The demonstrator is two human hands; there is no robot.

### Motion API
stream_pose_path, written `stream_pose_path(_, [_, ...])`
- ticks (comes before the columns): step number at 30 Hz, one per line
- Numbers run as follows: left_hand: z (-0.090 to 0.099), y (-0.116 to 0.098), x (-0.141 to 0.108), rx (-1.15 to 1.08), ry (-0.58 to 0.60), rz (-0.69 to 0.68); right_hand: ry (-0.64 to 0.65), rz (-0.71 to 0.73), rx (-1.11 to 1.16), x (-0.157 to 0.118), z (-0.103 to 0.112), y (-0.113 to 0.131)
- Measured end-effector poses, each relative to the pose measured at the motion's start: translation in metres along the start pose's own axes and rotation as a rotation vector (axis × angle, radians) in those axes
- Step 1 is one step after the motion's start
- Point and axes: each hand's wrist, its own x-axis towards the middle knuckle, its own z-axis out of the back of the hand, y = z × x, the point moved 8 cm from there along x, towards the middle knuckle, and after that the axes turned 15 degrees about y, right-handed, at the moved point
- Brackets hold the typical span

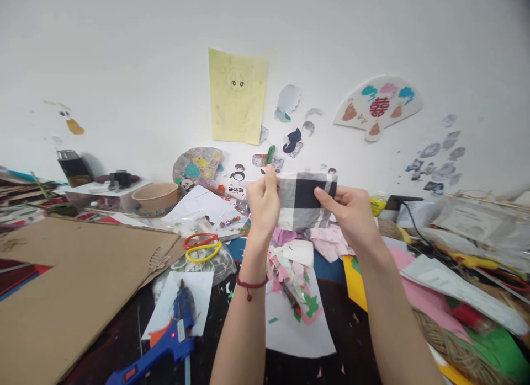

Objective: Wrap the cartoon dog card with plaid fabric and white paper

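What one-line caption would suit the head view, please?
Left hand and right hand hold checked fabric over a cluttered craft table.

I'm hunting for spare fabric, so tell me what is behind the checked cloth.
Beyond the checked cloth, the wall shows above its top edge; pink fabric and a purple piece show below. Whatever lies directly behind it is covered.

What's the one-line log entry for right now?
left hand: holds checked cloth at one side | right hand: grips its other side | cloth: above cluttered table | blue glue gun: lying nearby, red light lit
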Motion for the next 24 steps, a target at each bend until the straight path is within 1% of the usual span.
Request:
stream_pose_path(1, [0.0, 0.0, 0.001, 0.006, 0.025, 0.009, -0.007, -0.003, -0.002, 0.0, 0.001, 0.0])
stream_pose_path(2, [-0.004, -0.001, 0.002, 0.014, 0.086, 0.007, -0.011, -0.009, 0.004, -0.001, 0.001, -0.001])
stream_pose_path(4, [-0.014, -0.005, 0.003, 0.044, 0.244, -0.027, -0.012, -0.023, 0.033, -0.001, 0.002, -0.003])
stream_pose_path(5, [-0.017, -0.006, 0.002, 0.059, 0.291, -0.045, -0.01, -0.026, 0.048, -0.001, 0.002, -0.004])
stream_pose_path(6, [-0.019, -0.007, 0.002, 0.071, 0.306, -0.058, -0.006, -0.024, 0.061, 0.0, 0.002, -0.004])
stream_pose_path(7, [-0.019, -0.008, 0.001, 0.083, 0.295, -0.063, -0.001, -0.02, 0.063, 0.0, 0.001, -0.003])
stream_pose_path(12, [-0.017, -0.011, 0.0, 0.191, 0.158, -0.092, 0.017, 0.011, 0.026, 0.0, -0.004, 0.003])
stream_pose_path(15, [-0.013, -0.008, 0.0, 0.174, 0.089, -0.059, 0.015, 0.015, 0.008, 0.0, -0.005, 0.006])
stream_pose_path(17, [-0.012, -0.004, 0.001, 0.14, 0.122, -0.025, 0.006, 0.012, 0.013, -0.001, -0.004, 0.006])
stream_pose_path(20, [-0.019, -0.006, 0.001, 0.093, 0.271, -0.039, -0.011, 0.008, 0.03, -0.001, -0.001, 0.005])
stream_pose_path(21, [-0.02, -0.007, 0.001, 0.089, 0.291, -0.05, -0.014, 0.005, 0.031, -0.001, -0.001, 0.005])
stream_pose_path(22, [-0.019, -0.009, 0.0, 0.097, 0.286, -0.06, -0.015, 0.005, 0.032, -0.001, -0.001, 0.005])
stream_pose_path(24, [-0.017, -0.012, 0.0, 0.147, 0.229, -0.078, -0.005, 0.011, 0.036, -0.001, -0.003, 0.006])
